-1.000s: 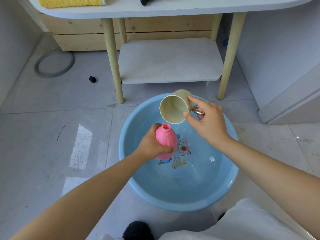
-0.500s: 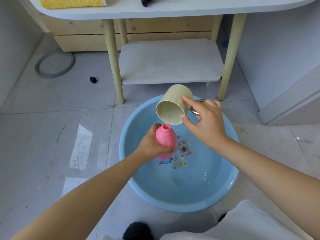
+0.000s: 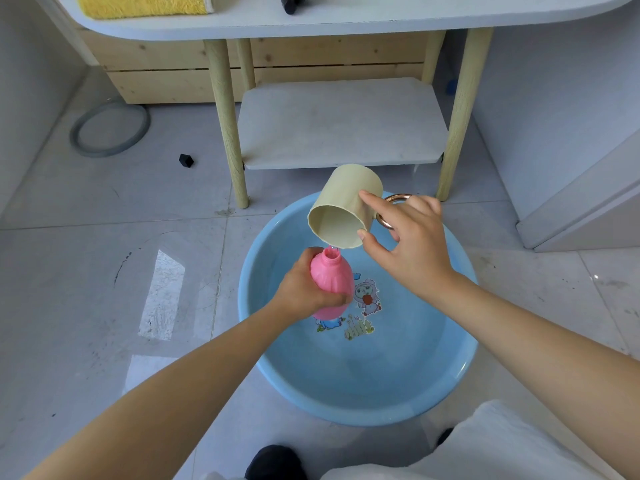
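Observation:
A pink plastic bottle (image 3: 330, 278) with an open neck stands upright over a blue basin (image 3: 360, 400) of water on the floor. My left hand (image 3: 304, 289) grips the bottle around its body. My right hand (image 3: 412, 244) holds a cream cup (image 3: 343, 202) by its copper-coloured ring handle (image 3: 394, 202), thumb and forefinger against the cup's side. The cup is tipped steeply, mouth down and towards me, directly above the bottle's neck. A thin trickle of water runs from the cup's rim into the neck.
A white side table (image 3: 339, 26) with pale wooden legs and a low shelf (image 3: 339, 123) stands just behind the basin. A yellow towel (image 3: 145, 5) lies on top. A grey ring (image 3: 78, 133) and a small black piece (image 3: 186, 160) lie on the tiled floor at left. White cloth covers my lap at bottom right.
My right hand has tipped the cup further, raising its base and lowering its rim to just above the bottle's neck. Left hand and bottle have hardly moved.

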Tool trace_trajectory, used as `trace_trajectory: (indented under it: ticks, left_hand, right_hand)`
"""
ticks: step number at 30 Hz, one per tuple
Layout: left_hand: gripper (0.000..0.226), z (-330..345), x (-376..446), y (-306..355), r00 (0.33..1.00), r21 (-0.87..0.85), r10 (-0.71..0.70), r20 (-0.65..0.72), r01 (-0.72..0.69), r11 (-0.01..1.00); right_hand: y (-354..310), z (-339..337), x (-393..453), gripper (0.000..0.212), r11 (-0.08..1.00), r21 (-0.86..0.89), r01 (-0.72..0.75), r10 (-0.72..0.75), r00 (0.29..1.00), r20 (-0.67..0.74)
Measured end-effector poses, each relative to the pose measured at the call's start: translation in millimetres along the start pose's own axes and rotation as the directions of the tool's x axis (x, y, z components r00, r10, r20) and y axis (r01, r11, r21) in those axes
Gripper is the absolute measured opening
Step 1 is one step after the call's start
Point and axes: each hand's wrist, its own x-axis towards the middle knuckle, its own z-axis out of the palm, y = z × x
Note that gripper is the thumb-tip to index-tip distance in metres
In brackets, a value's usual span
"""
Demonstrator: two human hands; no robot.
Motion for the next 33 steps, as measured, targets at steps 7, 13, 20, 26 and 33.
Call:
trace_trajectory:
  ticks: [7,13,20,26,33]
  left_hand:
    - [0.078,-0.6,-0.7,-0.4,1.0,-0.001,-0.006,-0.001,0.006,1.0]
    - [0.078,0.5,-1.4,-1.1,1.0,0.004,-0.009,-0.006,0.009,1.0]
    - [0.079,0.7,-1.5,-0.9,1.0,0.011,-0.013,-0.003,0.013,1.0]
    - [0.08,0.7,-2.2,-0.9,1.0,0.011,-0.015,-0.002,0.015,1.0]
    - [0.078,0.4,-3.2,-1.7,1.0,-0.004,-0.009,-0.002,0.009,1.0]
  right_hand:
    - [1.2,0.1,0.3,0.041,0.998,-0.048,0.037,-0.038,0.999,-0.016]
    - [0.6,-0.5,0.4,0.042,0.993,-0.079,0.082,-0.083,0.997,-0.007]
    - [-0.6,-0.9,-0.4,0.042,0.984,-0.116,0.133,-0.133,0.991,0.003]
    - [-0.4,-1.8,-0.4,0.042,0.979,-0.128,0.162,-0.162,0.987,0.01]
    - [-0.7,-3.4,-0.3,0.043,0.971,-0.137,0.194,-0.196,0.981,0.003]
